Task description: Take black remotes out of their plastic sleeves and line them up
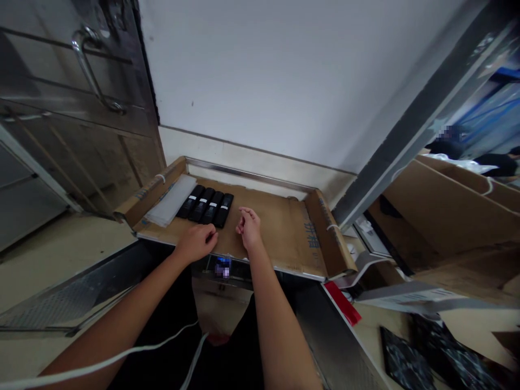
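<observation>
My left hand (197, 242) rests at the front edge of a cardboard-lined tray (276, 233), its fingers curled in and nothing visible in them. My right hand (248, 227) hovers over or lightly touches the cardboard; its fingers are loosely bent and apart, holding nothing I can see. Between and beyond the hands lie several flat black packets (209, 206) with small white labels, side by side in a row. The left hand is nearest to them. Left of the packets is a stack of whitish translucent plastic sleeves (173, 203).
Folded cardboard walls border the tray at left and right (328, 233). Behind it rises a white wall (260, 81); a metal door with a handle (95, 76) is at left. A large cardboard box (450, 200) stands at right. A white cable (134, 352) crosses below my left arm.
</observation>
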### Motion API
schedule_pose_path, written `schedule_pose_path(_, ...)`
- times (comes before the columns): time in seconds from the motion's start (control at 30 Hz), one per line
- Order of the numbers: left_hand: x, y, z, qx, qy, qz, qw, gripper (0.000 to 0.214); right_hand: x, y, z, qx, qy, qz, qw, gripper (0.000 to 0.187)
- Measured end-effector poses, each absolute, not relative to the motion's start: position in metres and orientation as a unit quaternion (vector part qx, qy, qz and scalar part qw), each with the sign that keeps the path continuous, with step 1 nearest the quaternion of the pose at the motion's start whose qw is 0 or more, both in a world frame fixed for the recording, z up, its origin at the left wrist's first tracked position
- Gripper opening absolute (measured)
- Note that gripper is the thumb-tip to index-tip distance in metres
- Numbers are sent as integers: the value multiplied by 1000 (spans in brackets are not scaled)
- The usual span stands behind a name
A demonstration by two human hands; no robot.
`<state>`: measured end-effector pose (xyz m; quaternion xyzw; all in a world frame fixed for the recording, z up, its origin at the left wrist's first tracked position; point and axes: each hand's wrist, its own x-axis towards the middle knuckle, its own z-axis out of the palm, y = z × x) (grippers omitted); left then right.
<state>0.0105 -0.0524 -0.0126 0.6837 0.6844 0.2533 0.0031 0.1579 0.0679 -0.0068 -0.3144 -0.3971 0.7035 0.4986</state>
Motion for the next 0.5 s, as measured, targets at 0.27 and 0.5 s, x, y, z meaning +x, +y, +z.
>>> schedule_pose_path(0.27,11,-52,-12,686,681,255,0,20,157,68,-7,-301,-394,711,499,19)
schedule_pose_path(0.5,11,-52,-12,683,684,256,2,20,152,79,-16,-304,-338,688,565,33)
